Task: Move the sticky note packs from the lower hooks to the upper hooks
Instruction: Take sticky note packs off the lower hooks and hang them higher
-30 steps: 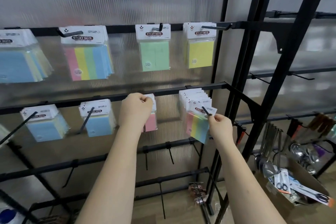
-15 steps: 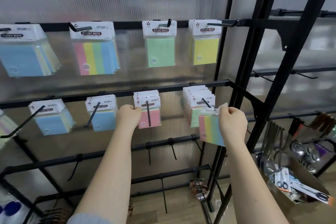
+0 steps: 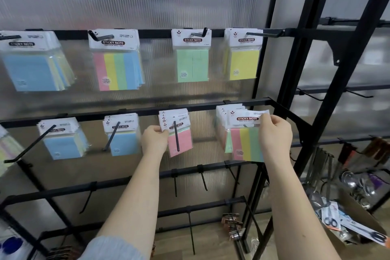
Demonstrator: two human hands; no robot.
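The right hand (image 3: 274,135) pinches the header card of a striped sticky note pack (image 3: 245,143), held just in front of the lower hook's stack, apparently for lifting to the matching upper hook (image 3: 99,37), while the left hand (image 3: 154,141) pinches the pink packs (image 3: 179,139) on their lower hook.

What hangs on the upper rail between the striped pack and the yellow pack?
One green pack on its own hook, between the striped pack and the yellow pack, apart from both. Head view.
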